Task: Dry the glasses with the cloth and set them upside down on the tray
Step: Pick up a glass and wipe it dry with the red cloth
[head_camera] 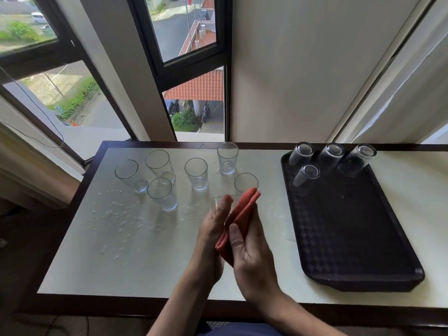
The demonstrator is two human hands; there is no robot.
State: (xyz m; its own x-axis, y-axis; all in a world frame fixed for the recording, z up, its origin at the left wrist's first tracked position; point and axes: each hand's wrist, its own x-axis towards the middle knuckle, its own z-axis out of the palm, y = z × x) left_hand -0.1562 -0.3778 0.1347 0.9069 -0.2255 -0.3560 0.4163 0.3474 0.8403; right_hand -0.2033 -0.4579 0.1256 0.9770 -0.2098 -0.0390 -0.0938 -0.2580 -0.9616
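Starting at the left of the frame, a window (72, 98) looks out over a street and greenery. Below it, a pale table (145, 275) with a dark edge fills the lower half of the picture. Water drops (114, 214) are scattered over its left part.

Six upright glasses (196, 174) stand mouth-up in a loose cluster on the table's far left and centre. None of them touches its neighbour, and the rightmost one sits just behind the cloth.

Near the frame's centre, the left hand (214, 224) grips the held glass (219, 202) above the table. Its fingers are curled round the glass, and its thumb lies over the near side. Only the rim and part of the wall show past the fingers.

The orange cloth (242, 214) is folded and lies against the right side of that glass, between the two hands. The right hand (249, 253) clamps it, thumb pressed on the near face and fingers hidden behind.

To the right, well apart from the hands, a dark tray (351, 238) lies on the table. Four upturned glasses (331, 156) stand mouth-down at its far left corner, three in a row along the back and one just in front.
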